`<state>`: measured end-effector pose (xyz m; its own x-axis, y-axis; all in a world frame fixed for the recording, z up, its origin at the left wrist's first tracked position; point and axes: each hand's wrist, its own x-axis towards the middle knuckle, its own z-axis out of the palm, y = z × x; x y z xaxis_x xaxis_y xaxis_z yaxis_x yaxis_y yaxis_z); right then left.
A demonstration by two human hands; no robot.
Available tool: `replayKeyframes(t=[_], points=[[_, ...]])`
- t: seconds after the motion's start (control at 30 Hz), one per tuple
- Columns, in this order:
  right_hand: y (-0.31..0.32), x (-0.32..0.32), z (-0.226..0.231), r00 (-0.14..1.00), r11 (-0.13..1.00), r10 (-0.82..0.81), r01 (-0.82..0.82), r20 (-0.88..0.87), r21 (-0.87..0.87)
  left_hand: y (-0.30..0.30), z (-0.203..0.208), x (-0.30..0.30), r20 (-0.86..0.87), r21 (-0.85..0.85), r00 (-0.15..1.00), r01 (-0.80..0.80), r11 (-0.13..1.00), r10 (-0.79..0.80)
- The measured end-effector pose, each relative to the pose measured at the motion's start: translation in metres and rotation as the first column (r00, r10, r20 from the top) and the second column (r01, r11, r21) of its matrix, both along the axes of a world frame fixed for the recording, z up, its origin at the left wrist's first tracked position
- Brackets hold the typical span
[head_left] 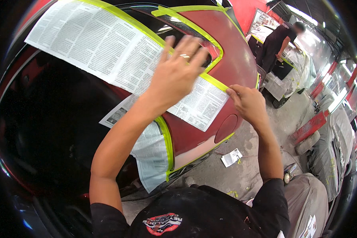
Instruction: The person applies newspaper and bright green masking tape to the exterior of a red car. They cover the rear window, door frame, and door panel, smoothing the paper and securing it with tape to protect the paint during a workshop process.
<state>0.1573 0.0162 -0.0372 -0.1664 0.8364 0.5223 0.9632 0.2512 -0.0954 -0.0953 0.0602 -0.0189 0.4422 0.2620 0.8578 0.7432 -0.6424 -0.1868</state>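
A long newspaper strip (99, 51) edged with yellow-green masking tape (215, 82) lies slantwise across a car's dull maroon rear panel (242, 51) and black body. My left hand (174, 77), a ring on one finger, is over the tape with its fingers apart, slightly blurred; whether it touches is unclear. Between thumb and fingers, my right hand (250, 104) pinches the strip's taped right end. Just beyond the left hand, more tape frames a dark glossy area with a red part. Below, another newspaper sheet (150, 152) hangs from tape along the panel's edge.
Another person (279, 43) in dark clothes bends at a paper-masked car at the back right. A printed paper (231, 157) lies on the concrete floor. To the right are a red metal arm (310, 126) and a vehicle under a grey cover (331, 146).
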Motion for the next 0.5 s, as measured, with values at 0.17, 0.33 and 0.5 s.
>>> replayKeyframes(t=[0.17,0.33,0.5], points=[[-0.055,-0.005,0.049,0.994,0.995,0.092,-0.091,-0.059,0.029,-0.009,0.053,0.047,-0.322,-0.294,0.883,0.249,0.923,-0.341],[-0.092,0.009,0.08,0.981,0.975,0.192,-0.188,-0.023,0.12,-0.054,0.139,0.073,-0.525,-0.688,0.629,0.083,0.721,-0.573],[-0.111,0.055,0.098,0.911,0.865,0.409,-0.406,0.051,0.294,-0.117,0.172,0.097,-0.612,-0.534,0.727,-0.089,0.841,-0.312]])
